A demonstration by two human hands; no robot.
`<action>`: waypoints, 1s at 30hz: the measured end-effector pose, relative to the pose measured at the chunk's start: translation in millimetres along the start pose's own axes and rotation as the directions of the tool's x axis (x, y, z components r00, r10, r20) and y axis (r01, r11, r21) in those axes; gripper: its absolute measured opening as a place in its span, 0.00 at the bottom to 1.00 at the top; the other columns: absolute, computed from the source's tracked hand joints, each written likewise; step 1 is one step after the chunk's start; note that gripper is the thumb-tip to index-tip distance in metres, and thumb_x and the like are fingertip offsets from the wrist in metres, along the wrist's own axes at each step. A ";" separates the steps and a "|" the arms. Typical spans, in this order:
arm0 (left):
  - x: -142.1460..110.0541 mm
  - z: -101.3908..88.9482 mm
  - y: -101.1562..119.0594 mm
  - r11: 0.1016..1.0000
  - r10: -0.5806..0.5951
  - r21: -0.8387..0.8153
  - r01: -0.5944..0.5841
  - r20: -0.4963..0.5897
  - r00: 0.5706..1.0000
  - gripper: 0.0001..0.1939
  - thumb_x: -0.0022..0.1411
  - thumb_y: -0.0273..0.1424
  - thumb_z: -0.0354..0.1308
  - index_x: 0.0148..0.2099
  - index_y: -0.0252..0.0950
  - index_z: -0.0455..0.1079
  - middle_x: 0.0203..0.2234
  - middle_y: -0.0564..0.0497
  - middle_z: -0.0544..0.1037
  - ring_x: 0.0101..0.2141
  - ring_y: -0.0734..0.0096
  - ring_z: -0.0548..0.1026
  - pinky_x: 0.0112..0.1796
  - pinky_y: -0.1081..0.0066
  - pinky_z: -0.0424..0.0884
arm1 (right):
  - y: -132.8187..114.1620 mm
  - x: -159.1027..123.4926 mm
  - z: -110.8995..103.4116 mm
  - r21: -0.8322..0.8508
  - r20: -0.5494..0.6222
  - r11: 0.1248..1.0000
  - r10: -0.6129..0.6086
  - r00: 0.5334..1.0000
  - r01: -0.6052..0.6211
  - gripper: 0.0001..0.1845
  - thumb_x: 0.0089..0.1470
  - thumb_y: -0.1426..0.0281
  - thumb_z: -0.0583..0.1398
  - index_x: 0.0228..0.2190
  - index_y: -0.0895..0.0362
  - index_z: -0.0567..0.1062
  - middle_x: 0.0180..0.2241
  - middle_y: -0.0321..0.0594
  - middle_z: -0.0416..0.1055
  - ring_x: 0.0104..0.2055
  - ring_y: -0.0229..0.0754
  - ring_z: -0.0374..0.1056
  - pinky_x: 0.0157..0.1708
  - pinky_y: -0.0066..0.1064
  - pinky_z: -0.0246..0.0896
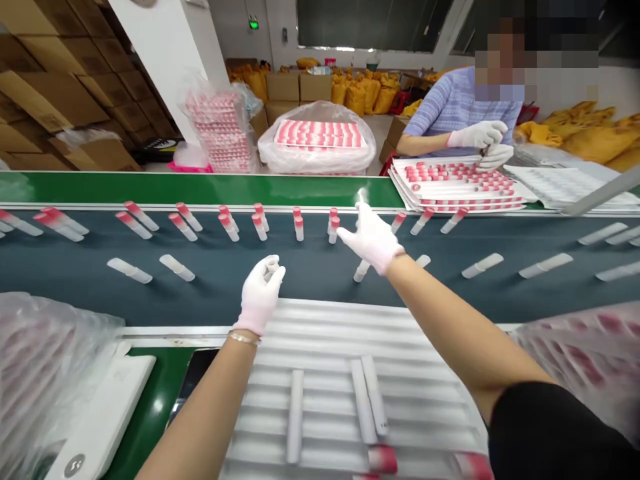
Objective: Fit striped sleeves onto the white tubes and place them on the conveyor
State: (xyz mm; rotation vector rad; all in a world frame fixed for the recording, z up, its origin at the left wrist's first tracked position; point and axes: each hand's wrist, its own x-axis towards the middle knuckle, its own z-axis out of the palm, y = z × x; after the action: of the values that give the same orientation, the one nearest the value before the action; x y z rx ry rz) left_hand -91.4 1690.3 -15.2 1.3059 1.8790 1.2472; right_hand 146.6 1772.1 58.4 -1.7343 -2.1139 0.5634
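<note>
My left hand (260,293), in a white glove, is closed above the near side of the conveyor belt. A small whitish tube-like piece (271,264) shows between its thumb and fingers, mostly hidden. My right hand (373,237), also gloved, reaches over the belt with thumb and forefinger spread. Its thumb is close to a red-and-white tube (334,228) standing on the belt; whether they touch I cannot tell. Under my right wrist stands a plain white tube (361,270). In front of me, white tubes (296,417) lie on a ridged white tray (320,327).
Red-topped tubes (229,223) line the far side of the dark belt (310,280), plain white ones (483,265) the near side. Across it, a gloved co-worker (457,100) handles pieces over a loaded tray (465,187). Plastic-wrapped stacks (45,360) flank me left and right.
</note>
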 end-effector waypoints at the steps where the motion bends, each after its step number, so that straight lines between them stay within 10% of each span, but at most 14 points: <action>1: -12.9 0.9 7.1 0.999 0.021 -0.030 -0.021 0.015 1.000 0.21 0.61 0.37 0.56 0.54 0.34 0.68 0.48 0.46 0.77 0.49 0.62 0.75 0.50 0.66 0.70 | 7.9 -28.9 -7.8 -0.073 0.070 0.997 0.004 0.998 0.001 0.18 0.59 0.60 0.53 0.38 0.60 0.75 0.41 0.46 0.73 0.43 0.47 0.70 0.43 0.34 0.60; 6: -85.6 16.1 39.8 0.974 0.139 -0.207 -0.092 0.222 0.965 0.15 0.61 0.37 0.59 0.50 0.38 0.71 0.48 0.47 0.75 0.50 0.61 0.73 0.50 0.66 0.69 | 59.3 -191.8 -10.7 -0.352 0.526 0.936 0.195 0.828 0.003 0.11 0.37 0.81 0.62 0.11 0.59 0.70 0.14 0.40 0.65 0.21 0.46 0.68 0.24 0.31 0.52; 12: -142.9 35.8 68.0 0.930 0.199 -0.368 -0.009 0.481 0.854 0.04 0.65 0.33 0.55 0.39 0.38 0.66 0.35 0.53 0.71 0.36 0.72 0.70 0.40 0.71 0.69 | 109.9 -283.4 13.8 -0.454 0.576 0.891 0.313 0.755 -0.023 0.14 0.47 0.82 0.55 0.26 0.58 0.80 0.30 0.49 0.76 0.34 0.52 0.73 0.32 0.35 0.57; 17: -165.0 39.6 79.9 0.943 0.189 -0.333 -0.002 0.531 0.826 0.07 0.67 0.34 0.52 0.44 0.38 0.67 0.43 0.49 0.72 0.44 0.66 0.71 0.43 0.70 0.68 | 134.8 -300.3 15.0 -0.249 0.493 0.961 0.016 0.870 0.123 0.14 0.48 0.81 0.53 0.28 0.56 0.76 0.33 0.41 0.74 0.36 0.46 0.70 0.37 0.35 0.58; 22: -176.7 38.5 88.0 0.950 0.221 -0.306 -0.069 0.496 0.840 0.08 0.65 0.34 0.53 0.42 0.38 0.70 0.38 0.49 0.73 0.43 0.63 0.72 0.44 0.67 0.70 | 114.3 -281.7 -9.9 0.229 0.146 0.970 0.045 0.988 -0.078 0.04 0.52 0.75 0.55 0.28 0.55 0.65 0.27 0.35 0.68 0.30 0.37 0.65 0.34 0.29 0.62; 26: -181.8 35.3 98.0 0.954 0.272 -0.245 -0.174 0.458 0.846 0.06 0.64 0.34 0.55 0.40 0.40 0.71 0.33 0.50 0.71 0.37 0.66 0.72 0.38 0.69 0.71 | 69.9 -250.3 -32.8 0.621 -0.016 0.782 -0.039 0.999 0.040 0.03 0.56 0.72 0.56 0.35 0.56 0.69 0.33 0.39 0.71 0.37 0.40 0.69 0.40 0.31 0.67; 30: -180.1 28.6 101.0 0.935 0.353 -0.130 -0.331 0.449 0.821 0.06 0.64 0.33 0.55 0.36 0.39 0.72 0.32 0.51 0.72 0.36 0.66 0.72 0.37 0.69 0.70 | 41.3 -229.2 -47.7 0.603 -0.140 0.756 -0.214 0.967 0.254 0.10 0.55 0.72 0.59 0.42 0.55 0.71 0.38 0.40 0.73 0.41 0.41 0.70 0.41 0.32 0.67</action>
State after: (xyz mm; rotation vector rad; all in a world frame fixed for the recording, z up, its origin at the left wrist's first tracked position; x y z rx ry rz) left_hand 45.8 1547.1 49.0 1.7899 1.3027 1.0060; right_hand 249.2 1558.3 74.7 -1.0808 -1.7741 0.9776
